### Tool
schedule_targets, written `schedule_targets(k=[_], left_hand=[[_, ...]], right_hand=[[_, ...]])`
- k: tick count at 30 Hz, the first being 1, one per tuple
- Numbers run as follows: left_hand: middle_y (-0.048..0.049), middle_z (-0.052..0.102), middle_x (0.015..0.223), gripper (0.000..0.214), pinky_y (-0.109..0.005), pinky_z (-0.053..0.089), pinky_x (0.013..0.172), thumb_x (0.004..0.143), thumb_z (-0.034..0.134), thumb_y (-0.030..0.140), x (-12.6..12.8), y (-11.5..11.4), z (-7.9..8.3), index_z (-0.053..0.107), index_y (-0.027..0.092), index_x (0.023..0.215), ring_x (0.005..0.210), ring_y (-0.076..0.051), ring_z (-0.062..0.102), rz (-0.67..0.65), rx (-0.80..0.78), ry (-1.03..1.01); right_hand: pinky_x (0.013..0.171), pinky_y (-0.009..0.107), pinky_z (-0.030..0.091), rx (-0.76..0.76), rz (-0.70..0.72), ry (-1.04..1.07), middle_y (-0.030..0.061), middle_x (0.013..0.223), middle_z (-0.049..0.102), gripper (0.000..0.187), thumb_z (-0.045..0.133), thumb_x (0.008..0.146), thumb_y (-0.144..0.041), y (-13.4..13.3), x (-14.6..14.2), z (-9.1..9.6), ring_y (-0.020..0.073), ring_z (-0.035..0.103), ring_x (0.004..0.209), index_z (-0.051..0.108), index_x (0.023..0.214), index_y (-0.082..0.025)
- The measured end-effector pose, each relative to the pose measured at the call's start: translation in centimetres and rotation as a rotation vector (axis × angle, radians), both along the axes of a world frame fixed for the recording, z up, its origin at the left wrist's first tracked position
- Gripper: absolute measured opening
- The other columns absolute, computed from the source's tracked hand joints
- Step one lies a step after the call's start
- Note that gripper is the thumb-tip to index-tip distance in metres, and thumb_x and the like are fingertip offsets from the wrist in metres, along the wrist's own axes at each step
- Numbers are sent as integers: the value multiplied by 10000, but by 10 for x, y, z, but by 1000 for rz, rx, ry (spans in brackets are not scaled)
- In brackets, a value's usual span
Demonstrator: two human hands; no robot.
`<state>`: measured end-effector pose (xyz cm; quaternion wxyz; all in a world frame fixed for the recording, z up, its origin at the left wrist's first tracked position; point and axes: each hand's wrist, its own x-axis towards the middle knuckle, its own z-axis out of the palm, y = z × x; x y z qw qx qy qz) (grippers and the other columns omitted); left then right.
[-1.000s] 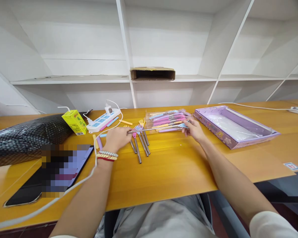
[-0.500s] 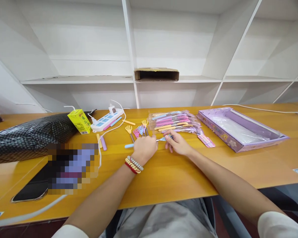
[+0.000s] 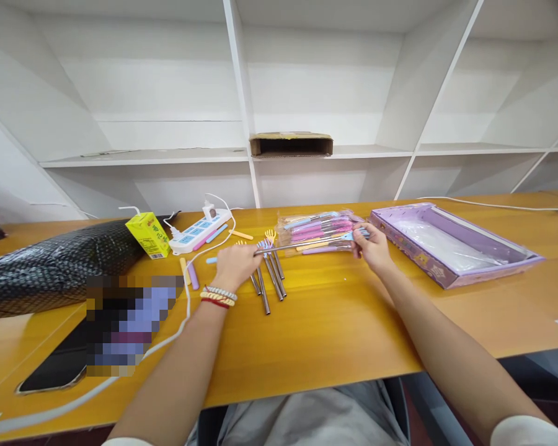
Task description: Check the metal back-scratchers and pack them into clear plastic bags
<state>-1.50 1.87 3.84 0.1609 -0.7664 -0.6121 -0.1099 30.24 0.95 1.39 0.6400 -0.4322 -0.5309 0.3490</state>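
A thin metal telescopic rod (image 3: 302, 245) with a small blue fork-shaped head is stretched out between my two hands, just above the wooden table (image 3: 335, 328). My left hand (image 3: 235, 265) is closed on its left end. My right hand (image 3: 373, 243) pinches the blue head end. Under the rod lie several more metal rods with coloured fork heads (image 3: 270, 277). A clear packet of pastel-handled pieces (image 3: 318, 227) lies just behind the rod, beside my right hand.
An open purple box (image 3: 451, 246) lies at the right. Left of my hands are loose pastel sleeves (image 3: 190, 273), a power strip (image 3: 199, 223), a yellow drink carton (image 3: 149, 235), a black bubble mailer (image 3: 51, 263) and a phone (image 3: 56, 365). A cardboard box (image 3: 291, 144) sits on the white shelf.
Half a second ago my hands were close together with the rod short between them. They have since moved apart, and the rod now spans them at full length, as it did a second ago.
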Motion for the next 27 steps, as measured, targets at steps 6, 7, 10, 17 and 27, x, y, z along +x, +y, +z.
schedule_targets(k=[6, 7, 10, 17, 27], left_hand=[[-75, 698, 763, 354, -343, 368, 664, 819, 389, 421, -41, 19, -4, 694, 245, 777, 738, -245, 625, 114, 128, -23], [-77, 697, 752, 371, -350, 362, 680, 827, 374, 420, -45, 20, -4, 694, 241, 770, 734, -244, 624, 129, 135, -21], [-84, 687, 716, 426, -371, 338, 725, 851, 321, 412, -57, 22, -4, 687, 227, 736, 731, -244, 619, 146, 154, -13], [-104, 672, 761, 482, -403, 297, 761, 860, 278, 455, -86, 24, -6, 639, 198, 671, 817, -262, 570, 217, 270, -52], [-135, 642, 796, 390, -420, 275, 813, 854, 320, 362, -82, 28, -12, 635, 166, 731, 884, -282, 521, 208, 324, -156]], right_hand=[[274, 186, 288, 16, -216, 132, -71, 440, 485, 303, 638, 685, -416, 10, 33, -2, 73, 397, 278, 553, 857, -182], [272, 186, 285, 20, -242, 145, -70, 436, 480, 296, 643, 676, -406, 12, 37, -2, 72, 388, 279, 562, 846, -178], [273, 183, 284, 49, -325, 179, -63, 432, 473, 284, 650, 657, -385, 16, 53, -3, 68, 380, 299, 589, 819, -160], [277, 194, 290, 95, -657, 282, -56, 412, 439, 191, 603, 715, -316, 13, 94, 2, 77, 375, 313, 610, 809, -150], [321, 218, 326, 86, -728, 279, -35, 435, 460, 99, 537, 755, -219, 13, 95, 4, 94, 423, 327, 597, 798, -154]])
